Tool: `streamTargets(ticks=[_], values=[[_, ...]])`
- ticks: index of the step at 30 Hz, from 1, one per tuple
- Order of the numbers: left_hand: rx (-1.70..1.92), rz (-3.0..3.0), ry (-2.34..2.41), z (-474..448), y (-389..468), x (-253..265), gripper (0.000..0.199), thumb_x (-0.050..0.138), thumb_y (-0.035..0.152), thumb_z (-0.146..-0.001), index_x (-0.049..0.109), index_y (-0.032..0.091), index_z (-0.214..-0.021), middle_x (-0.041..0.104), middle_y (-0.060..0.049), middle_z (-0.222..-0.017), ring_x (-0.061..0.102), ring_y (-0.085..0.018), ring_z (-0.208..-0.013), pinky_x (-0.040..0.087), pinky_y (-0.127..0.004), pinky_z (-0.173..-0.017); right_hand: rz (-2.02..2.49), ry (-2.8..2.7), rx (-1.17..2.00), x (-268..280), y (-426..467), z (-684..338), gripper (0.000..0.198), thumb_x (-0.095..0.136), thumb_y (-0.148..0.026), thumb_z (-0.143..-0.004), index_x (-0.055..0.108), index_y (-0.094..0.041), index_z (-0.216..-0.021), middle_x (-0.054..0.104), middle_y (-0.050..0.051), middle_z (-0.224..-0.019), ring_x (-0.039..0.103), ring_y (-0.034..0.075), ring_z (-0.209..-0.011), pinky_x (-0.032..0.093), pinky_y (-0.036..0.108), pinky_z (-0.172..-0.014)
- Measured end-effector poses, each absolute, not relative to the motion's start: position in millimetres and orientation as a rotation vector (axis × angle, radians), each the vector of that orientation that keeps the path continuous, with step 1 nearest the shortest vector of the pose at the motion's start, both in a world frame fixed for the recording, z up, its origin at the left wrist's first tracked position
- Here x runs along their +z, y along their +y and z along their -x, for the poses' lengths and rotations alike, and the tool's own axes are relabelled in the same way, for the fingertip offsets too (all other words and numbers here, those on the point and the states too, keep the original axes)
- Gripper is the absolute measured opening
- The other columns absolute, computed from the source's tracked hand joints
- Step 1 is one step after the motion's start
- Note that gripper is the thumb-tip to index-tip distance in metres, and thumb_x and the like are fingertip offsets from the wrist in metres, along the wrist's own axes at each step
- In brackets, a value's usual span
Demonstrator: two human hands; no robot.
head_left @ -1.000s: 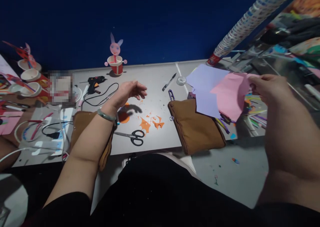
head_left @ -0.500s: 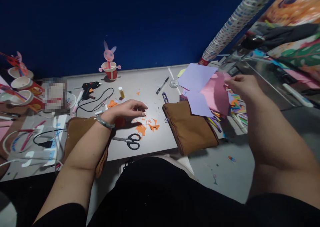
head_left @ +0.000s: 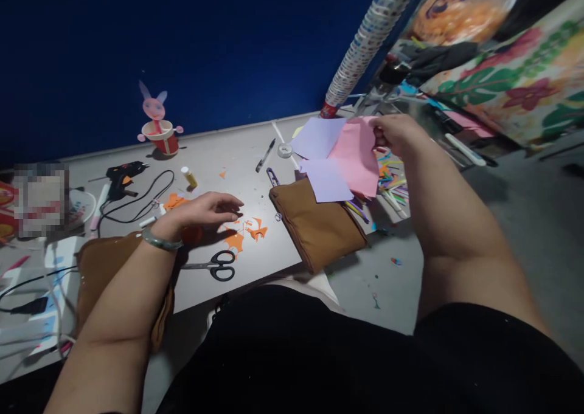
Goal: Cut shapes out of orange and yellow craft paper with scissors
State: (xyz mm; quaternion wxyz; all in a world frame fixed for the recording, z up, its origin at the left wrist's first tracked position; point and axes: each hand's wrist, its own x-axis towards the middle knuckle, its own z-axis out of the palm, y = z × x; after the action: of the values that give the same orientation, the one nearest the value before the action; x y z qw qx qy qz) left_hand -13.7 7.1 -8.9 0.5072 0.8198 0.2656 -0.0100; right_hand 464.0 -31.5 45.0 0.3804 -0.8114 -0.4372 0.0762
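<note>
My right hand (head_left: 396, 135) pinches the upper right edge of a pink paper sheet (head_left: 358, 158). Two lilac paper pieces, an upper one (head_left: 317, 135) and a lower one (head_left: 327, 180), lie against the pink sheet. My left hand (head_left: 207, 212) hovers over the table with fingers stretched and nothing in them. Beneath and beside it are orange paper scraps (head_left: 256, 229). Black-handled scissors (head_left: 222, 265) lie near the table's front edge, their blades partly under my left forearm. A brown zip pouch (head_left: 319, 225) rests below the papers.
A paper-cup rabbit (head_left: 162, 139) stands by the blue wall. A glue gun (head_left: 122, 180), a glue stick (head_left: 188, 177), a pen (head_left: 265, 155) and a tape roll (head_left: 285, 151) lie about. A tall stack of cups (head_left: 360, 49) leans at the back. Another brown pouch (head_left: 104, 268) sits left.
The view has swung to the right, so things appear farther left. My right hand keeps its pinch on the pink paper. My left hand stays stretched above the table.
</note>
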Motion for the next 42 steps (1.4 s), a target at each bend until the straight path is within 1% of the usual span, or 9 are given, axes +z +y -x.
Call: streamTargets(ticks=[4,12,18,21,23,27,30,35,42], values=[[-0.053,-1.974,0.673,13.0,5.1,-8.7,0.053,0.068,0.048,-0.082,0.066,0.017,-0.124,0.073,-0.014,-0.120,0.069,-0.027,-0.110,0.055,-0.040,-0.094,2.108,-1.031,0.567,56.7,-20.6,-442.7,0.043,0.053,-0.010,-0.093,0.035,-0.020,-0.056,0.032,-0.013,-0.045,0.033,-0.001,-0.042,0.042,0.024,-0.057],[-0.062,-1.992,0.679,14.9,4.3,-7.8,0.049,0.066,0.047,-0.085,0.065,0.020,-0.125,0.072,-0.013,-0.125,0.068,-0.028,-0.116,0.056,-0.041,-0.095,2.069,-1.105,0.693,59.0,-12.3,-413.2,0.027,0.060,-0.018,-0.097,0.050,-0.011,-0.072,0.042,-0.009,-0.052,0.040,0.002,-0.054,0.053,0.032,-0.072],[-0.088,-1.988,0.650,15.5,7.7,-11.8,0.049,0.067,0.046,-0.084,0.065,0.020,-0.125,0.072,-0.013,-0.124,0.069,-0.028,-0.114,0.056,-0.043,-0.098,2.196,-1.165,0.389,57.5,-13.9,-430.9,0.016,0.057,-0.019,-0.096,0.055,-0.005,-0.091,0.060,-0.001,-0.075,0.047,0.004,-0.065,0.046,0.024,-0.075],[-0.081,-1.979,0.648,15.3,8.0,-12.0,0.047,0.067,0.044,-0.084,0.066,0.021,-0.125,0.073,-0.013,-0.124,0.069,-0.027,-0.115,0.055,-0.043,-0.099,2.342,-1.176,-0.088,54.0,-27.7,-446.9,0.031,0.060,-0.018,-0.090,0.054,0.003,-0.112,0.068,0.009,-0.099,0.055,0.008,-0.081,0.042,0.027,-0.082],[-0.089,-1.976,0.652,15.1,7.7,-11.6,0.047,0.067,0.043,-0.083,0.066,0.021,-0.125,0.073,-0.013,-0.124,0.069,-0.028,-0.116,0.055,-0.044,-0.099,2.398,-1.202,-0.264,49.3,-45.8,-452.9,0.037,0.064,-0.017,-0.087,0.057,-0.001,-0.119,0.071,0.012,-0.100,0.057,0.013,-0.083,0.042,0.030,-0.081],[-0.111,-1.977,0.662,15.0,6.9,-14.0,0.050,0.067,0.045,-0.083,0.064,0.021,-0.127,0.071,-0.012,-0.127,0.068,-0.027,-0.117,0.054,-0.044,-0.101,2.417,-1.512,-0.153,34.7,-99.3,-452.5,0.014,0.067,-0.026,-0.083,0.069,-0.014,-0.087,0.073,0.009,-0.082,0.060,0.019,-0.071,0.041,0.031,-0.068],[-0.101,-1.982,0.670,15.2,6.5,-19.6,0.050,0.066,0.048,-0.084,0.064,0.021,-0.127,0.070,-0.013,-0.129,0.067,-0.027,-0.119,0.053,-0.044,-0.103,2.443,-1.715,-0.112,21.8,-141.6,-450.6,0.012,0.070,-0.033,-0.079,0.069,-0.021,-0.076,0.071,0.005,-0.072,0.061,0.021,-0.068,0.038,0.030,-0.062],[-0.072,-2.018,0.665,14.8,6.4,-26.4,0.048,0.066,0.047,-0.084,0.067,0.022,-0.125,0.070,-0.014,-0.128,0.067,-0.029,-0.117,0.053,-0.046,-0.101,2.487,-1.911,0.030,-5.4,-185.3,-449.0,0.018,0.061,-0.034,-0.086,0.074,-0.022,-0.087,0.073,0.007,-0.074,0.064,0.022,-0.069,0.038,0.031,-0.063],[-0.022,-2.024,0.659,14.9,3.1,-21.1,0.045,0.067,0.046,-0.084,0.068,0.021,-0.122,0.072,-0.015,-0.124,0.070,-0.028,-0.111,0.056,-0.041,-0.093,2.528,-1.972,-0.248,-35.9,-186.9,-435.1,0.036,0.045,-0.038,-0.099,0.072,-0.020,-0.112,0.078,0.013,-0.095,0.069,0.027,-0.085,0.035,0.033,-0.066]])
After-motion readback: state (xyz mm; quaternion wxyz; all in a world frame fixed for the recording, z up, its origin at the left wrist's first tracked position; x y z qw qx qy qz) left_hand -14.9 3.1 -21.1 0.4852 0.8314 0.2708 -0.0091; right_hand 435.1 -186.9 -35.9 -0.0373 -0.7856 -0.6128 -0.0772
